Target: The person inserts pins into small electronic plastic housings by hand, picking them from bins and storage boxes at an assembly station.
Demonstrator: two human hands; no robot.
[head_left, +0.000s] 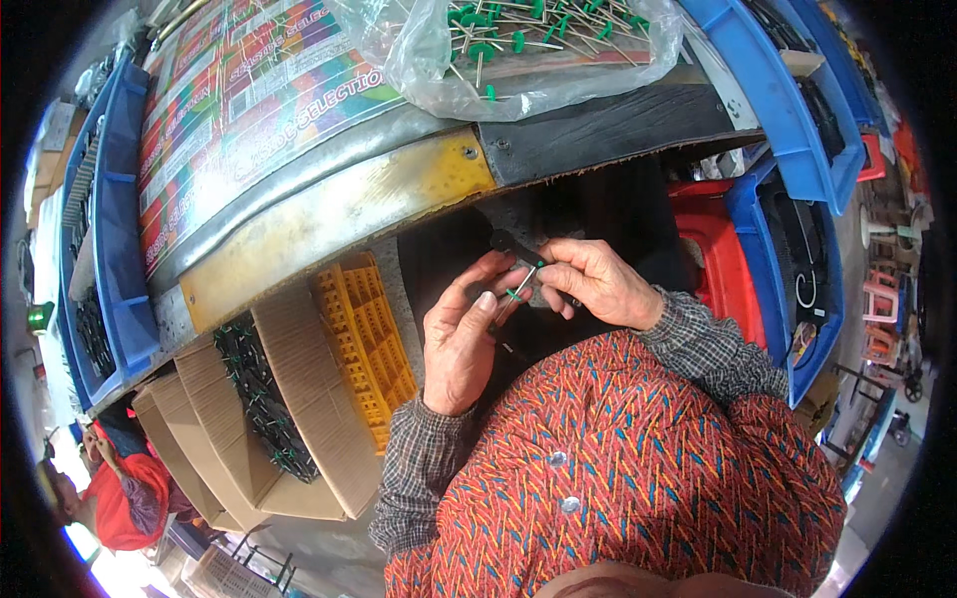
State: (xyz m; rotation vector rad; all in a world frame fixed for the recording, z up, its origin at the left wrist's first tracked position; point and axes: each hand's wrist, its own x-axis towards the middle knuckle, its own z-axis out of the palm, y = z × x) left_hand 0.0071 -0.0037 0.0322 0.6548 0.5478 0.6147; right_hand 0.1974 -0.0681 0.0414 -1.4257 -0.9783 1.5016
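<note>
In front of my body, just below the bench edge, both hands meet around a thin metal pin with green plastic pieces (pixel 524 281). My left hand (pixel 461 344) has its thumb and fingers closed around the pin's lower end, beside a green disc. My right hand (pixel 606 287) pinches near the pin's upper end, with a slim black part (pixel 510 245) reaching out from its fingertips. Whether the pin and the black part are joined is hidden by my fingers. Similar green-headed metal pins (pixel 538 30) lie loose in a clear plastic bag (pixel 429 75) on the bench.
The bench edge (pixel 339 229) is metal-faced. Blue bins (pixel 120 219) with dark parts flank it; another blue bin (pixel 743 214) stands right, by a red stool (pixel 723 264). A cardboard box (pixel 309 399) holds black parts; a yellow crate (pixel 364 339) adjoins it. Another person (pixel 130 498) sits lower left.
</note>
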